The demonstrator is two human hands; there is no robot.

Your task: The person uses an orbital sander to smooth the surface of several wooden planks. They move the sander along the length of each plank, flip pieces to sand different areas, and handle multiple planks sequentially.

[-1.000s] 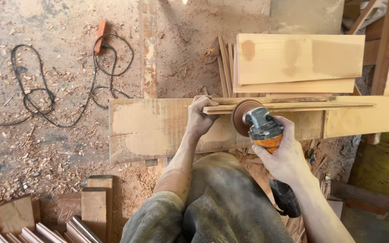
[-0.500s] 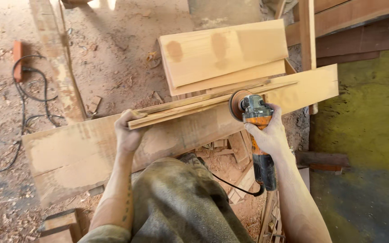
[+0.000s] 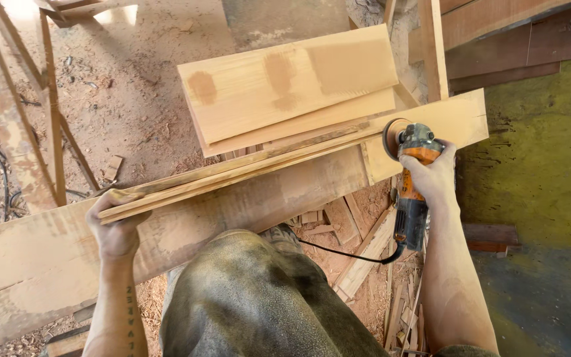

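My left hand (image 3: pixel 115 225) grips the near end of a bundle of thin wooden strips (image 3: pixel 246 170) that lies along a wide plank (image 3: pixel 232 205). My right hand (image 3: pixel 431 177) holds an orange and grey angle grinder (image 3: pixel 412 178) by its body. The grinder's sanding disc (image 3: pixel 391 137) sits against the far end of the strips, at the right part of the plank. A black cord (image 3: pixel 345 251) trails from the grinder's tail toward my knee (image 3: pixel 259 297), which rests against the plank's near edge.
Two stacked light boards (image 3: pixel 292 86) lie just behind the strips. An upright wooden post (image 3: pixel 432 46) and dark planks (image 3: pixel 523 39) stand at the right rear. Offcuts (image 3: pixel 358 264) litter the sawdust floor below. A thin wooden frame (image 3: pixel 51 106) and a cable (image 3: pixel 1 178) lie at left.
The view has swung so the plank now runs diagonally. My right hand has slid the grinder out to the far right end of the strips. My left hand keeps its grip.
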